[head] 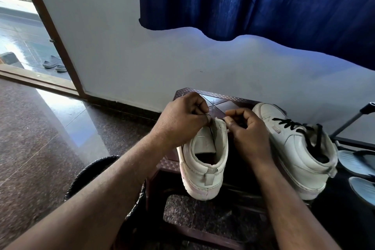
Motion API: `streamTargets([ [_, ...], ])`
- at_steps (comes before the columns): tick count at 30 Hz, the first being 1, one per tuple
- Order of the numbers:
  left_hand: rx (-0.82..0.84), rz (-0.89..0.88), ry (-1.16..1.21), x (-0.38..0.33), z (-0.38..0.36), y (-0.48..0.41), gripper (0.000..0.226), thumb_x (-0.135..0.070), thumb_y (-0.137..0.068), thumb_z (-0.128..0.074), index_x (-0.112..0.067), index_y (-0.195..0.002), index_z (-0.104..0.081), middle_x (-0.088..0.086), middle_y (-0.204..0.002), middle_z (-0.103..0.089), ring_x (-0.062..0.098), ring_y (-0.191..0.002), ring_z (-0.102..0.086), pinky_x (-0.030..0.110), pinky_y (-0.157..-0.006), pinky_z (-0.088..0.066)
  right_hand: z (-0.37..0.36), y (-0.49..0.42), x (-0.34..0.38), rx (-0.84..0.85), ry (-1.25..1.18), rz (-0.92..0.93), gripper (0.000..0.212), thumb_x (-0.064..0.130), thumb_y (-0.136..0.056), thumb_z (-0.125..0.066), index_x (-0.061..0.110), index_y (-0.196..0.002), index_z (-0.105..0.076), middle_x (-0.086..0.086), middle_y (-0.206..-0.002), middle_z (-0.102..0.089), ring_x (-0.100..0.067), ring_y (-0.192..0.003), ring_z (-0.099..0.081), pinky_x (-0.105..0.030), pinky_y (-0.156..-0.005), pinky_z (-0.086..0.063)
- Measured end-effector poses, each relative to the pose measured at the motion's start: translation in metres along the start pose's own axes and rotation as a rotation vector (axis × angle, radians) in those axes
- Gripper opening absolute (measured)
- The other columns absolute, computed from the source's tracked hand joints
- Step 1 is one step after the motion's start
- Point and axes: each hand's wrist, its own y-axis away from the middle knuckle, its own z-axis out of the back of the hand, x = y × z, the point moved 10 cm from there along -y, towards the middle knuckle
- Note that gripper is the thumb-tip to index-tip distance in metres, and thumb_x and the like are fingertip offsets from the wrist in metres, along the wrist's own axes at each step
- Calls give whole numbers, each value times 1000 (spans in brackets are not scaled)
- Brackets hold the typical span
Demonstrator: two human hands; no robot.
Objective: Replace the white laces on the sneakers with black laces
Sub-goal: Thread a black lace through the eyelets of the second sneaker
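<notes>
Two white high-top sneakers stand on a small dark stool (219,97). The left sneaker (203,166) has its heel toward me, and both hands work at its upper eyelets. My left hand (182,122) pinches a thin black lace end at the sneaker's left collar. My right hand (245,130) has its fingers curled at the right collar, pinching what looks like the other lace end. Most of that lace is hidden behind my hands. The right sneaker (296,148) stands beside my right hand with a black lace (294,126) threaded through it.
A white wall and blue curtain (253,0) rise behind the stool. Grey sandals (357,166) lie at the right, near a metal stand (351,119). A dark patterned bag (95,168) sits under my left forearm. An open doorway (30,36) is at the far left, with slippers (53,64) outside.
</notes>
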Motion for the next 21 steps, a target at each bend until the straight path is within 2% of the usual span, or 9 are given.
streamTargets([
  [2, -2, -4, 2, 0, 0, 0, 14, -18, -84, -76, -26, -86, -65, -12, -77, -75, 10, -75, -69, 30, -70, -53, -13, 4, 9, 111, -113, 22, 12, 12, -95, -73, 24, -98, -75, 3, -98, -79, -18, -94, -74, -38, -90, -60],
  [5, -2, -4, 14, 0, 0, 0, 14, -21, -84, -78, -26, -86, -65, -12, -76, -75, 9, -71, -67, 31, -70, -53, -23, 11, 21, 188, -178, 50, 17, 0, -93, -71, 16, -94, -75, 2, -95, -79, -10, -88, -72, -28, -84, -59],
  [7, 1, -2, 19, 0, 1, 0, 14, -23, -84, -79, -26, -86, -66, -12, -75, -75, 6, -67, -64, 29, -68, -51, -15, 6, 16, 125, -115, 45, 17, 4, -92, -74, 20, -89, -74, 2, -91, -78, -11, -85, -71, -34, -85, -59],
  [10, 7, 5, 22, 1, 1, 0, 15, -22, -83, -79, -25, -87, -66, -12, -76, -75, 6, -68, -65, 33, -71, -54, 3, -1, 3, 0, -82, -12, 10, 22, -83, -74, 32, -81, -73, -1, -88, -78, -25, -89, -74, -54, -88, -61],
  [13, 8, 10, 17, 1, 1, 0, 15, -20, -84, -79, -26, -87, -66, -12, -77, -75, 6, -69, -66, 32, -71, -54, 6, -3, -4, -8, -122, -31, 10, 23, -83, -74, 34, -84, -74, -5, -89, -78, -28, -88, -74, -59, -87, -60],
  [17, 1, 14, 18, 2, 1, 0, 15, -21, -83, -79, -26, -87, -66, -12, -77, -75, 6, -69, -66, 30, -70, -53, -12, 2, 9, 124, -190, 30, 10, 10, -94, -73, 19, -99, -76, -1, -98, -79, -16, -92, -73, -39, -90, -60],
  [19, 2, 13, 14, 1, 1, 0, 14, -22, -84, -79, -26, -87, -66, -12, -78, -75, 7, -70, -66, 31, -71, -54, -21, 6, 14, 177, -205, 36, 15, 1, -94, -71, 15, -94, -76, 2, -94, -79, -9, -87, -72, -27, -84, -59],
  [21, 9, 15, 22, 1, 1, 1, 14, -22, -85, -79, -26, -88, -66, -11, -78, -75, 5, -69, -66, 29, -68, -53, -20, 6, 11, 159, -170, 29, 21, -1, -92, -71, 19, -88, -76, 5, -89, -79, -6, -82, -71, -23, -79, -57],
])
